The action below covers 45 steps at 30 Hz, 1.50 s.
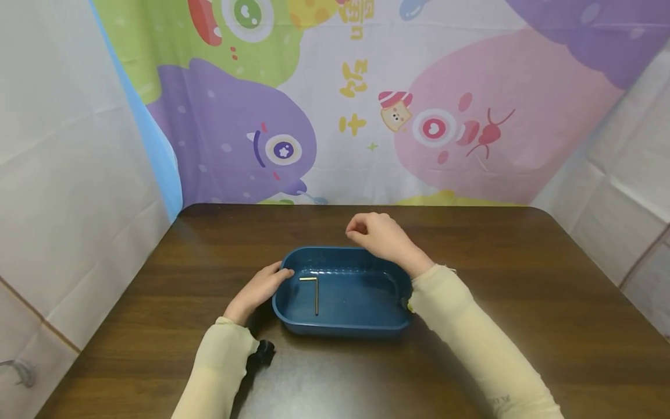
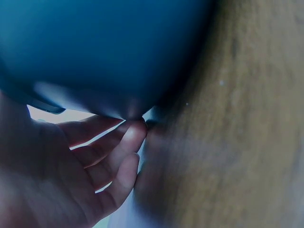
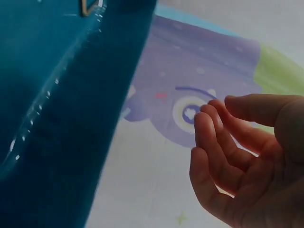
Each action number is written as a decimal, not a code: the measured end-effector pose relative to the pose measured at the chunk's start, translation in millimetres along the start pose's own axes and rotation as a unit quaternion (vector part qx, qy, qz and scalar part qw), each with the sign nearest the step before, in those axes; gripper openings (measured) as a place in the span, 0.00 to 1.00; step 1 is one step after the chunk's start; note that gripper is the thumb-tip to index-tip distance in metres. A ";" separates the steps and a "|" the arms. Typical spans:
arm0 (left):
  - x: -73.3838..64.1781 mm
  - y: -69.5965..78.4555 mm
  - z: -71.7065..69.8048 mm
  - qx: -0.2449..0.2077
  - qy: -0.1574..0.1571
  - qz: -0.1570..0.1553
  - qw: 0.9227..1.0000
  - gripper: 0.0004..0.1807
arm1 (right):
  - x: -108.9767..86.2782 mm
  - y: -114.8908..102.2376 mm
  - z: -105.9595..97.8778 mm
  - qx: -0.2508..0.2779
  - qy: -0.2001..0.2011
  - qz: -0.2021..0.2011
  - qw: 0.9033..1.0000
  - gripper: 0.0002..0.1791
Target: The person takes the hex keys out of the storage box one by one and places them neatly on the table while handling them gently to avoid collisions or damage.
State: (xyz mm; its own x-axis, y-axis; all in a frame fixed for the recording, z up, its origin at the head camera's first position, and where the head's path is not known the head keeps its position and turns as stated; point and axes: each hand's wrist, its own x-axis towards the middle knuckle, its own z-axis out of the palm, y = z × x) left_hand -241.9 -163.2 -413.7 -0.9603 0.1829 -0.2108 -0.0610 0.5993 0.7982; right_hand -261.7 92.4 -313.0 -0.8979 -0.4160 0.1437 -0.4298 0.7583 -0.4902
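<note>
A blue plastic basin point(image 1: 342, 330) with rounded corners rests on the table. Inside it, toward the left, lies a brass-coloured L-shaped hex key point(image 1: 316, 297), whose bent end shows at the top of the right wrist view. My left hand point(image 1: 262, 289) grips the basin's left end, thumb over the rim. Seen from the left wrist, its curled fingers point(image 2: 128, 137) are against the outer wall. Above the basin's far rim, my right hand point(image 1: 379, 235) hovers with loosely curled fingers point(image 3: 206, 135) and thumb close to them; nothing is held there.
The dark wood-grain table point(image 1: 173, 326) extends around the basin. Behind it hangs a cartoon-printed cloth point(image 1: 345, 169). Pale walls stand on both sides. A black wrist camera point(image 1: 265, 352) sits beside the left sleeve, near the basin's front left corner.
</note>
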 end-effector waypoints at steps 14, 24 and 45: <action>1.2 -1.0 0.4 -0.004 -0.001 -0.005 1.000 0.32 | 11.8 -21.8 34.3 -0.057 -0.085 -0.039 0.994 0.08; -1.2 -0.7 1.5 -0.003 -0.002 0.003 1.000 0.29 | 12.2 -32.0 58.8 -0.110 -0.131 -0.060 0.983 0.08; -0.6 -0.9 -1.5 -0.017 -0.016 -0.002 1.000 0.32 | 17.4 -36.9 92.6 -0.196 -0.202 -0.043 0.959 0.23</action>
State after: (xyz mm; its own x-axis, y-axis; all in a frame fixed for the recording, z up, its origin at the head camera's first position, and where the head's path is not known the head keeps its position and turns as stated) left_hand -241.6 -165.0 -413.5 -0.9506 0.2057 -0.2325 -0.0753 0.5736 0.8157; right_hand -252.6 10.6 -372.0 -0.7809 -0.5866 -0.2147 -0.5751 0.8093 -0.1194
